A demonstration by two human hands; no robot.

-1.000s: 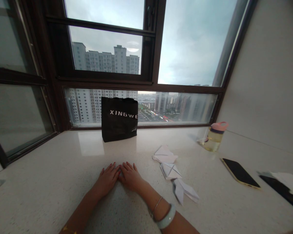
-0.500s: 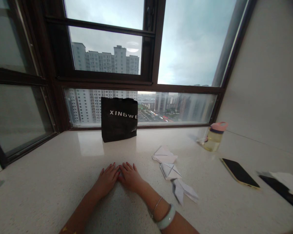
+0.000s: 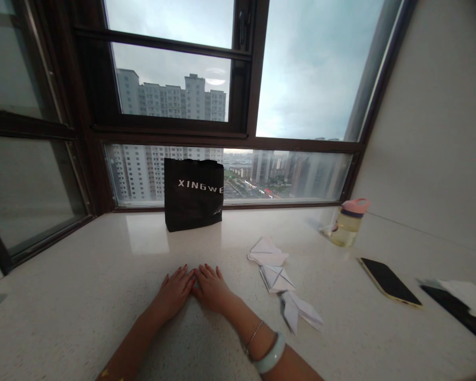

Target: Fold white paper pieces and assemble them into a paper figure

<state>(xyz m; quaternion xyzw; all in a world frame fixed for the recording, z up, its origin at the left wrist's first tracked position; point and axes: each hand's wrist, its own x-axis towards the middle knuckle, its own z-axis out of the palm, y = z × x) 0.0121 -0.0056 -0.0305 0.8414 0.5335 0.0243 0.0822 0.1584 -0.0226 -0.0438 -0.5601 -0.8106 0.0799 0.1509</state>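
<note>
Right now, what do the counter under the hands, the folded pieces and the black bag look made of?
Counter: likely polished stone or quartz; pale, finely speckled, with glossy reflections near the back. Folded pieces: white paper, matte, with sharp creases. Black bag: probably paper or non-woven fabric; stands stiffly upright, matte, with white printed letters. I can't tell which.

Left hand (image 3: pixel 175 292) and right hand (image 3: pixel 211 288) palms hidden, dark object (image 3: pixel 466 323) cut by right edge.

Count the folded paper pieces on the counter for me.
3, in a line right of the right hand: farthest piece, middle piece, nearest piece. A white sheet at the far right edge is cut off, maybe more paper.
</note>
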